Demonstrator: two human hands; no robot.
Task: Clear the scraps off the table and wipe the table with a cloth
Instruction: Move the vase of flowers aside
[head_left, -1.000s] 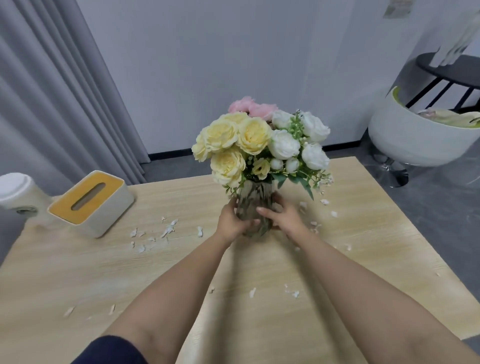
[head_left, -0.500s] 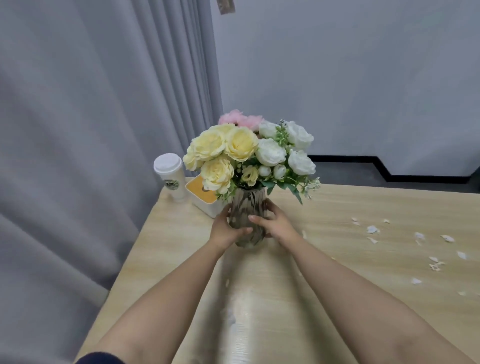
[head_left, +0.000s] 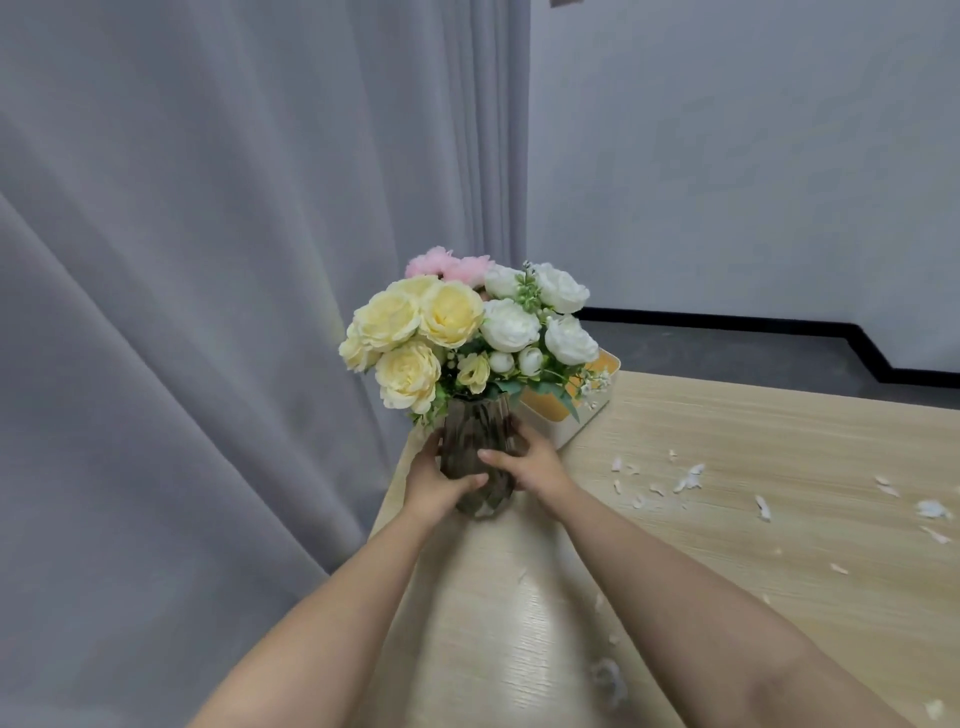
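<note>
Both hands, left hand (head_left: 434, 480) and right hand (head_left: 530, 467), clasp the upright vase (head_left: 475, 457) near the counter (head_left: 727, 441) far-left corner. I judge the scraps (head_left: 688, 477) lie to my right, nearer the right hand.
</note>
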